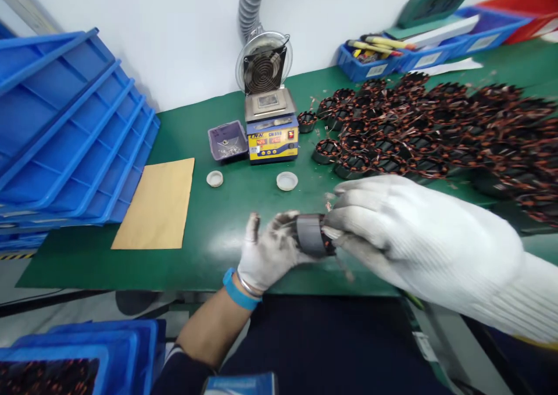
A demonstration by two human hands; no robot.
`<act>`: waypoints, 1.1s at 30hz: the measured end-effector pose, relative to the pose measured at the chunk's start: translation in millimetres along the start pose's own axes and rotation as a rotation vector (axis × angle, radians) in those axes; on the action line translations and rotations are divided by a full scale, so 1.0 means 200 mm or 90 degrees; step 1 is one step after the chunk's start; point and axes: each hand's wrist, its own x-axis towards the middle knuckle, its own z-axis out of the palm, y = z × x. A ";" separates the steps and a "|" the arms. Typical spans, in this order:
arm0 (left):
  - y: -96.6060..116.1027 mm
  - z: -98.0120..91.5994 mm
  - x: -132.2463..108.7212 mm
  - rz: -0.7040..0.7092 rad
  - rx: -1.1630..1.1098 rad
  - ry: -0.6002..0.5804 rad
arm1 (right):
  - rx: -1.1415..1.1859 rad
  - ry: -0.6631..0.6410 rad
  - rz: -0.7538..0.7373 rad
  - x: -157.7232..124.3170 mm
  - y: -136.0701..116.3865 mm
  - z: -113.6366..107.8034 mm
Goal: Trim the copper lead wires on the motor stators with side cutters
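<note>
One black ring (310, 236) is gripped by the left hand (271, 256) above the tabletop's (235, 270) near edge. The right hand (414, 235) is at its side; I can't tell if it pinches anything. This ring is being worked on. Many more rings (386, 163) sit toward the right edge, done or not, I can't tell.
</note>
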 end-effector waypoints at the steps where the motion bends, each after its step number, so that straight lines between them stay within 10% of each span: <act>1: 0.00 -0.01 0.00 0.038 -0.036 0.019 | 0.005 0.004 0.005 0.01 0.00 -0.01; 5: -0.03 -0.04 0.07 0.004 -0.069 0.028 | 0.042 0.014 0.026 0.03 -0.03 -0.01; 10: -0.06 -0.03 0.09 -0.213 0.040 -0.161 | 0.125 -0.007 0.088 -0.01 -0.03 0.01; 17: -0.08 0.00 0.01 -0.023 0.059 -0.164 | 0.152 0.028 0.131 -0.07 0.00 0.04; 23: -0.08 0.05 -0.02 0.095 0.092 -0.060 | 0.318 0.407 0.536 -0.17 -0.06 0.10; 29: -0.08 0.05 0.01 0.186 0.121 0.048 | 0.164 0.152 0.185 -0.29 -0.12 0.26; 33: -0.08 0.08 0.02 0.223 0.128 0.069 | 0.061 0.121 0.123 -0.24 -0.14 0.37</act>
